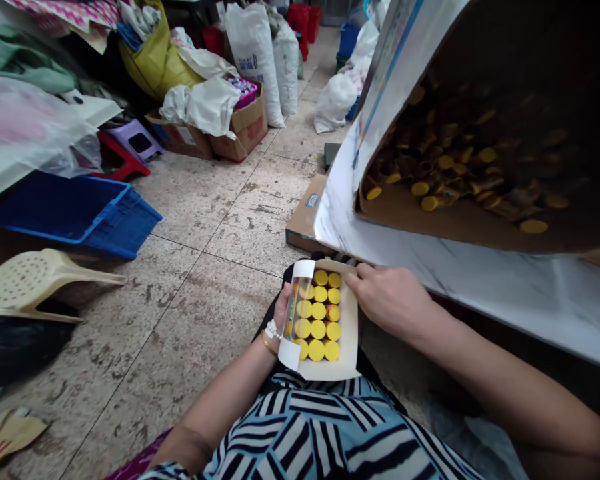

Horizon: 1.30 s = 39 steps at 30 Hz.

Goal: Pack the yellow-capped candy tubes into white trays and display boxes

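On my lap rests a small white cardboard box (347, 360), its top flaps raised and its printed side facing left. Rows of small tubes with round yellow caps (319, 311) fill it, caps upward. My left hand (281, 310) is wrapped around the box's left side, with part of the fingers hidden behind it. At the far right corner, my right hand (387, 297) pinches the box's raised flap between thumb and fingers. To the right, a large carton (405, 217) lies with its opening toward me, holding many loose yellow-capped tubes (445, 163).
The large carton sits on a marble-patterned table (520, 300). A flat brown box (305, 213) is on the floor beside it. Leftward are a cream plastic stool (25, 280), a blue crate (115, 220) and a purple stool (137, 140). White sacks (255, 57) stand farther off.
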Available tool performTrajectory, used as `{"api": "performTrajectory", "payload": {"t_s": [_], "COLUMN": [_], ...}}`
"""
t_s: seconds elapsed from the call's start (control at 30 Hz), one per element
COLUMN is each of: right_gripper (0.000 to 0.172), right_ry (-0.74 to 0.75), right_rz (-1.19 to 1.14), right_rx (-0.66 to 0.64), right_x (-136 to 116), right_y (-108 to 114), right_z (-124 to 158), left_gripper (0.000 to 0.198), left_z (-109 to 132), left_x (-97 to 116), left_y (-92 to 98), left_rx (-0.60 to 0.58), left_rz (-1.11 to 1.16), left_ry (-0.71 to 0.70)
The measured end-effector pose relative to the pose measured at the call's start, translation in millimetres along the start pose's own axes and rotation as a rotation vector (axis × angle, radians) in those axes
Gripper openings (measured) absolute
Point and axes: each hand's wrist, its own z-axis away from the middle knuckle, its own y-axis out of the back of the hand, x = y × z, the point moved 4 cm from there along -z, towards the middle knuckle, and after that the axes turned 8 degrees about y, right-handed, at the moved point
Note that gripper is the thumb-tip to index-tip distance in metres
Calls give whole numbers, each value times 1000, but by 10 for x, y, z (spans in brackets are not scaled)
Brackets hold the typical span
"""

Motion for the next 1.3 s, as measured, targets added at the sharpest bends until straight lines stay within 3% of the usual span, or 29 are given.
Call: {"api": "performTrajectory", "payload": {"t_s": [0.13,0.27,0.37,0.43,0.53,0.7,0.77,0.87,0.97,1.13,1.23,1.3], "right_gripper": [28,48,38,34,31,25,27,22,17,13,20,19], "right_ry": [-62,4,3,-38,-103,-162,-188,-113,-26,-49,-47,-70], "right_rz": [32,-39,-147,-288,-660,-1166,-1130,-860,-625,-480,-471,-415], "right_rx": [64,17,-45,64,339,550,647,783,802,847,956,963], "right_x": [55,-138,-198,-131,63,102,7,-171,-279,-329,-418,-449], "right_y": [-11,-44,-74,-49,-38,-264,-330,-336,-342,-378,-372,-346], "right_z": [154,-2,-99,-51,145,220,114,-89,-240,-251,-197,-162], "left_gripper": [86,78,75,82,95,93,84,56,35,41,42,41], "left_z": [-30,-126,-169,-167,-143,-160,-189,-223,-231,-208,-168,-148], "left_x": [-64,-131,-187,-212,-210,-118,-111,-152,-194,-241,-209,-149], "left_y": [-19,-18,40,102,176,114,64,53,116,128,82,48], "left_rx": [-161,-274,-320,-358,-414,-411,-367,-282,-245,-325,-377,-388], "left_rz": [235,450,522,555,589,601,608,608,625,553,536,554], "left_ry": [49,20,31,55,93,2,-62,-169,-272,-143,-132,-166]}}
